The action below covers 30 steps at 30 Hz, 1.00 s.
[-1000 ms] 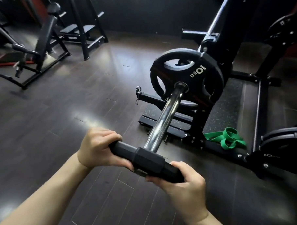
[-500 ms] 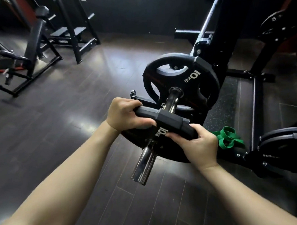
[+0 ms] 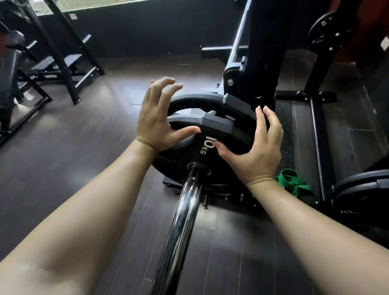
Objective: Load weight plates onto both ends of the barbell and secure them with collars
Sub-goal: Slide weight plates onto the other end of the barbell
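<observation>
The near plate (image 3: 202, 144) sat on the barbell sleeve (image 3: 187, 205), against the rear plate (image 3: 198, 100). The left hand (image 3: 159, 124) and right hand (image 3: 256, 149) pressed its rim, fingers (image 3: 164, 90) spread, gripping nothing.

You are standing in a gym. Ahead of you a tall black steel rack (image 3: 271, 43) holds a chrome barbell sleeve (image 3: 181, 226) carrying round black rubber plates marked 10 KG (image 3: 213, 133). More black plates (image 3: 369, 188) rest at your right, black steel exercise machines (image 3: 29, 72) stand at your left on dark wood-plank flooring (image 3: 78, 152), and a green rubber resistance band (image 3: 291, 183) lies on speckled black matting (image 3: 287, 147).
</observation>
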Motion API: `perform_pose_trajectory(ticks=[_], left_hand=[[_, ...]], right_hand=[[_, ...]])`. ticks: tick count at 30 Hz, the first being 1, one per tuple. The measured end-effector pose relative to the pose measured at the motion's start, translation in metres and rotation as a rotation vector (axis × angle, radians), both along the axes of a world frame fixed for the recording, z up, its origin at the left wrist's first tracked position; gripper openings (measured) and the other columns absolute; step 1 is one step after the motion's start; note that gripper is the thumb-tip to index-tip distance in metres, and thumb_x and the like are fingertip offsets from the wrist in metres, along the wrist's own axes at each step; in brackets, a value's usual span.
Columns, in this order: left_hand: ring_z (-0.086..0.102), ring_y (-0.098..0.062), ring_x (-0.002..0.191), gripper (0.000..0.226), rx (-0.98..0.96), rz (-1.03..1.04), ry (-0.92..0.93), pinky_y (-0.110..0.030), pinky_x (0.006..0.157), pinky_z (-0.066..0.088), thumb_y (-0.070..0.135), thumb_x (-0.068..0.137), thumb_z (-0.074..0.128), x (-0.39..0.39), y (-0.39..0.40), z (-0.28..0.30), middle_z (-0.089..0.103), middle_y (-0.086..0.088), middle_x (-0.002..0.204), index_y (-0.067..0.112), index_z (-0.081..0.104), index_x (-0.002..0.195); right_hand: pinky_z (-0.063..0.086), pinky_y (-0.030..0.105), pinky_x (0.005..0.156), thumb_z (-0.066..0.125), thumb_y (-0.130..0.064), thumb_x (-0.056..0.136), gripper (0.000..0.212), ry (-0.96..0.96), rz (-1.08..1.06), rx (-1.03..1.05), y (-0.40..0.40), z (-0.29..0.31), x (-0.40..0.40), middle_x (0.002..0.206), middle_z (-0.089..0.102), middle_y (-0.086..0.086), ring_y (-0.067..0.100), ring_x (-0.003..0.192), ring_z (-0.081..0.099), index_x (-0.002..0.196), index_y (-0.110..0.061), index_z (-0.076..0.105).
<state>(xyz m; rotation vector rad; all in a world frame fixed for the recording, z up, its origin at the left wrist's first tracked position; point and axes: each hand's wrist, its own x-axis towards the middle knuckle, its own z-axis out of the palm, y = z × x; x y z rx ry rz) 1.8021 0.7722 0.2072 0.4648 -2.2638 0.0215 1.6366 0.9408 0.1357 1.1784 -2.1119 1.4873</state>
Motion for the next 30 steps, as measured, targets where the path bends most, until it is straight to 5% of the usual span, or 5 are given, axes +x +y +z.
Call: perform_pose_trajectory(ticks=[4,9,16,23,30], left_hand=[[0.053,-0.04,0.119,0.088,-0.047,0.003,-0.034,-0.058,0.104,0.043,0.071,0.084,0.061,0.0,0.004,0.0,0.055,-0.027,0.128,-0.006,0.059,0.127],[0.055,-0.036,0.12,0.086,0.016,0.052,-0.134,-0.053,0.1,0.047,0.071,0.082,0.064,0.004,0.023,-0.001,0.055,-0.019,0.134,0.004,0.058,0.136],[0.036,-0.042,0.135,0.105,0.252,0.295,0.131,-0.06,0.114,0.032,0.078,0.066,0.069,0.031,0.04,-0.068,0.04,-0.017,0.144,0.019,0.037,0.146],[0.041,-0.046,0.128,0.093,-0.05,0.313,0.123,-0.065,0.106,0.032,0.085,0.071,0.057,-0.007,0.016,-0.065,0.047,-0.018,0.139,0.018,0.047,0.135],[0.038,-0.041,0.133,0.082,-0.144,0.26,-0.005,-0.06,0.11,0.028,0.082,0.078,0.051,-0.016,0.023,-0.048,0.044,-0.012,0.141,0.024,0.048,0.136]], right_hand=[[0.053,0.048,0.1,0.064,-0.078,0.077,0.092,0.065,-0.015,-0.041,-0.003,-0.009,-0.004,0.14,0.056,0.017,0.033,0.128,0.054,0.135,-0.007,0.062],[0.045,0.047,0.111,0.056,-0.082,0.079,0.097,-0.041,0.116,0.008,0.007,-0.016,-0.006,0.149,0.05,0.013,0.031,0.136,0.049,0.145,-0.011,0.053],[0.039,0.057,0.114,0.057,-0.084,0.077,0.101,-0.243,0.171,-0.045,0.011,-0.037,-0.013,0.158,0.043,0.01,0.03,0.145,0.042,0.151,-0.016,0.045],[0.041,0.038,0.113,0.056,-0.084,0.077,0.096,-0.352,0.168,-0.151,-0.006,-0.061,-0.029,0.143,0.053,0.0,0.016,0.134,0.051,0.147,-0.019,0.046],[0.041,0.056,0.112,0.066,-0.076,0.074,0.093,-0.629,0.305,-0.146,-0.006,-0.095,-0.037,0.144,0.056,0.006,0.025,0.136,0.052,0.15,-0.028,0.043]])
